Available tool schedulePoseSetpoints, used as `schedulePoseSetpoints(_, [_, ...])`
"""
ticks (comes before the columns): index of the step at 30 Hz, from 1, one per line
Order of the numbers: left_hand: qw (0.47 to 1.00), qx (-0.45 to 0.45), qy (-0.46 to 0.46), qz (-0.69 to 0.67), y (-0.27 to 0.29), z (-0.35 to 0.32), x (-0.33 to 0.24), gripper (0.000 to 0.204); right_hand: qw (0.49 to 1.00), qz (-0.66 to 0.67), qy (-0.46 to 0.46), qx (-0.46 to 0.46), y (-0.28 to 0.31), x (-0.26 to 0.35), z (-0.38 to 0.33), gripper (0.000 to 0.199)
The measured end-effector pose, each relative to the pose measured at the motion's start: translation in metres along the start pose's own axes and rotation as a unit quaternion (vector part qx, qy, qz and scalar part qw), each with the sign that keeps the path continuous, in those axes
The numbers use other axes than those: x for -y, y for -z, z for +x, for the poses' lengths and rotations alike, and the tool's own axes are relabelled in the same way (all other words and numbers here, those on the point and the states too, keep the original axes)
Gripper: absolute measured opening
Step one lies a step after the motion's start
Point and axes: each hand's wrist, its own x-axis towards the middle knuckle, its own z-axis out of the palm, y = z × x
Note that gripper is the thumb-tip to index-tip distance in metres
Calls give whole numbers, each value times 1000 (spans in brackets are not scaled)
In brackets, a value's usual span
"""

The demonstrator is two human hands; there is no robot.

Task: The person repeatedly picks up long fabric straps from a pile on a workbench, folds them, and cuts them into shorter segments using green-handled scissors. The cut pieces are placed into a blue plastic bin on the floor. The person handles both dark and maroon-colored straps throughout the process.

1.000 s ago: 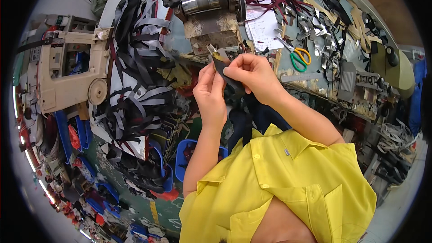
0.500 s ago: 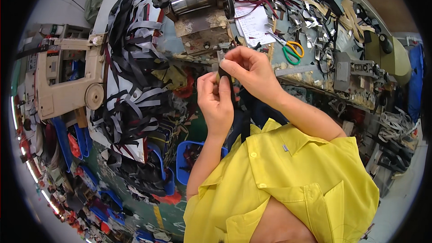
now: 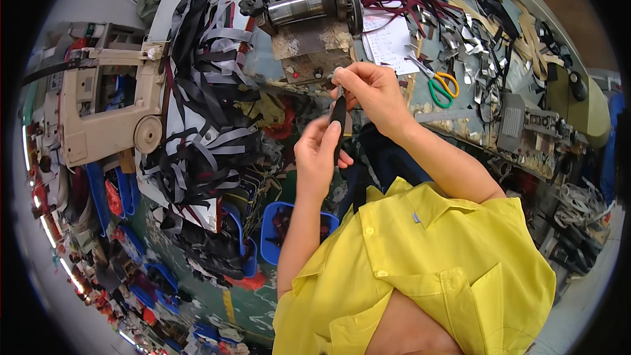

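Nearest the camera is the yellow shirt (image 3: 420, 269) of the person at work, and from it both bare forearms rise toward a small black strap piece (image 3: 338, 118), the landmark here. The left hand (image 3: 319, 158) sits just below the strap piece, its fingers closed on the lower end; the right hand (image 3: 374, 95) sits just above and to the right of it, pinching the upper end between thumb and fingertips, so both hands are clamped on the one strap and held close together. Compared with a second ago the hands have drawn lower and nearer to the body, and the strap now hangs more upright between them, clear of the roller machine (image 3: 309, 10) that stands on the bench (image 3: 460, 115) just beyond it; in my judgement the piece is being handled or checked in the air rather than fed to the machine. Below and left of the strap piece a blue bin (image 3: 273, 240) sits on the floor. Left of it lies a heap of black and grey straps (image 3: 204, 125), and further left a beige sewing machine (image 3: 108, 112). Right of and beyond the strap piece lie green and orange scissors (image 3: 440, 85), and behind them a white paper sheet (image 3: 388, 43).
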Motion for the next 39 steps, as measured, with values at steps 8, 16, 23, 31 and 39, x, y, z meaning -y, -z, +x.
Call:
schedulePoseSetpoints(8, [995,-100,5,-4,9,121,13,37,998,-2,-26,-49,44,-10,31,37])
schedulePoseSetpoints(16, [999,-25,-12,37,23,98,47,34,992,-67,-99,-37,89,-49,27,28])
schedulePoseSetpoints(23, [979,-68,179,67,98,-114,152,27,977,-181,-100,56,87,-66,49,26])
schedulePoseSetpoints(31, [965,-92,223,99,116,-249,186,30,964,-265,-8,30,97,-52,78,24])
schedulePoseSetpoints(39, [958,-98,262,62,116,-307,222,30,957,-287,29,2,101,-23,98,25])
